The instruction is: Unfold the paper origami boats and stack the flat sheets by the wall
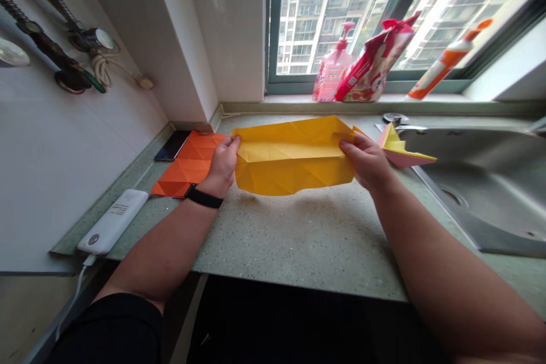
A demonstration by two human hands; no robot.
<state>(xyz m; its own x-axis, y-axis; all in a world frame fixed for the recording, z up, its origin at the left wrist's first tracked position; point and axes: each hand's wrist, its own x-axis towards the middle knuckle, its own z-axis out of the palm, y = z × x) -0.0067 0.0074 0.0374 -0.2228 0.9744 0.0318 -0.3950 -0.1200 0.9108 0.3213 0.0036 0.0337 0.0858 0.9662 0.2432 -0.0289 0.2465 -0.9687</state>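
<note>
My left hand [222, 165] and my right hand [367, 162] grip the two short ends of a creased sheet of yellow origami paper [294, 156], holding it up above the counter. The sheet is folded along its length and shows many crease lines. To the left of my left hand, a sheet of orange creased paper [185, 164] lies flat on the counter. Just beyond my right hand sits a folded yellow and pink paper piece [398, 151], partly hidden behind my fingers.
A speckled stone counter [298, 239] holds a white power bank [113, 222] with a cable and a black phone [173, 145]. A steel sink [482, 182] lies to the right. A pink soap bottle [333, 68], red packet [373, 60] and orange-capped tube [446, 60] stand on the windowsill.
</note>
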